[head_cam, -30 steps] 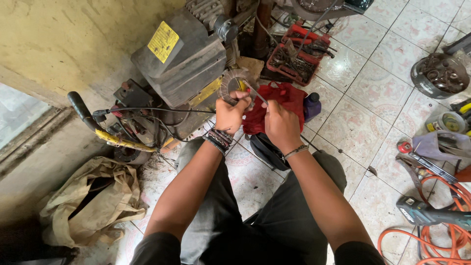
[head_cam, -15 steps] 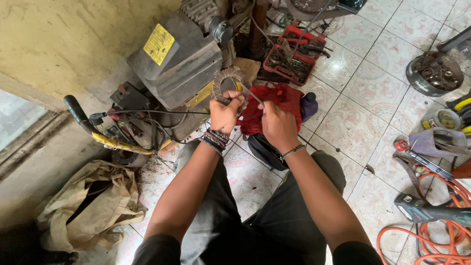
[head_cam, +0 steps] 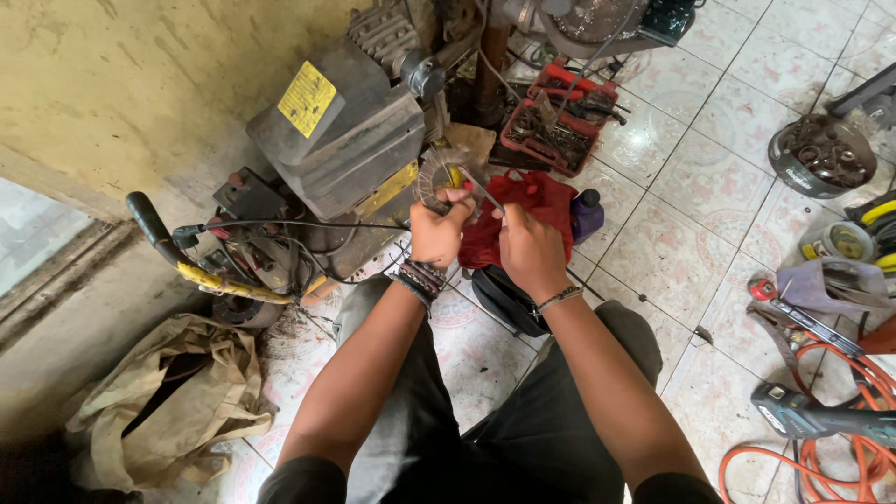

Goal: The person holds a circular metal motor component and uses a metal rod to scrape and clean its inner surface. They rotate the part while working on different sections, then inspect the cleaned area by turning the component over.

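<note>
Nearest the camera, the person's dark trousered legs (head_cam: 523,439) were folded on the pale patterned tile floor (head_cam: 709,233), and both bare forearms reached forward and away, converging just above the knees. The left hand (head_cam: 437,229), with a stack of dark bands at its wrist, was curled shut with knuckles up, its fingertips pinching the lower edge of a round, grey, ribbed metal disc (head_cam: 437,179). The disc stood roughly on edge, its flat face turned toward the person and tilted a little to the left, just in front of the machine. The right hand (head_cam: 528,250), a thin bracelet at its wrist, was closed around a slim, silver metal tool (head_cam: 481,192) whose long axis ran diagonally up and left, its tip pointing at the disc's right rim; whether the tip touched the rim could not be told. Just behind and under both hands lay a crumpled red cloth (head_cam: 537,201), with a small purple object (head_cam: 588,213) at its right end and a black rounded casing (head_cam: 509,301) below it. To the left lay a heap of tan sacking (head_cam: 173,392) and a black handlebar with a yellow-taped bar (head_cam: 201,266). Farther off stood a grey boxy engine with a yellow label (head_cam: 341,131), then a red tray of small metal parts (head_cam: 555,126). At the right lay an orange coiled hose (head_cam: 831,420) and a round dark pan of hardware (head_cam: 823,154).
</note>
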